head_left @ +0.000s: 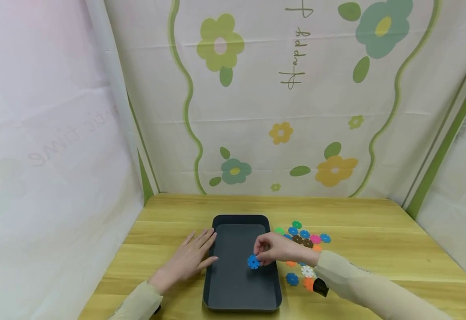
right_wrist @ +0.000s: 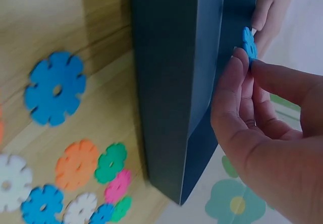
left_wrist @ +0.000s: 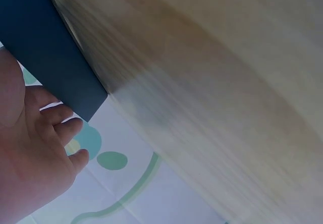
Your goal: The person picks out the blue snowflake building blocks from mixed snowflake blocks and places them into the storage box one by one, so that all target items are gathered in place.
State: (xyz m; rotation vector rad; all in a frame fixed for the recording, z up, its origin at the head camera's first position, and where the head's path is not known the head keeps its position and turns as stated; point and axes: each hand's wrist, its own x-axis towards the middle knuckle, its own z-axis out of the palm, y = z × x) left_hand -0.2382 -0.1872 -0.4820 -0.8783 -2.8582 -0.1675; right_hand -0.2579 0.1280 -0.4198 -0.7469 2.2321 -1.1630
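Between thumb and fingertips, my right hand (head_left: 272,249) pinches a blue notched plastic disc (head_left: 253,262) by its edge, over the right part of a dark grey rectangular tray (head_left: 233,291). The right wrist view shows the disc (right_wrist: 249,43) held nearly edge-on above the tray's wall. My left hand (head_left: 193,254) lies along the tray's left rim, fingers extended and touching it; in the left wrist view those fingers (left_wrist: 68,128) rest at the tray's side. Right of the tray lie several more notched discs, among them a blue one (head_left: 292,279) and a white one (head_left: 307,271).
The loose discs include a brown one (head_left: 308,243), a pink one (head_left: 315,239) and a green one (head_left: 296,224), partly hidden by my right forearm. The wooden table (head_left: 169,222) ends at a flower-printed cloth (head_left: 252,106) behind, with cloth walls on both sides.
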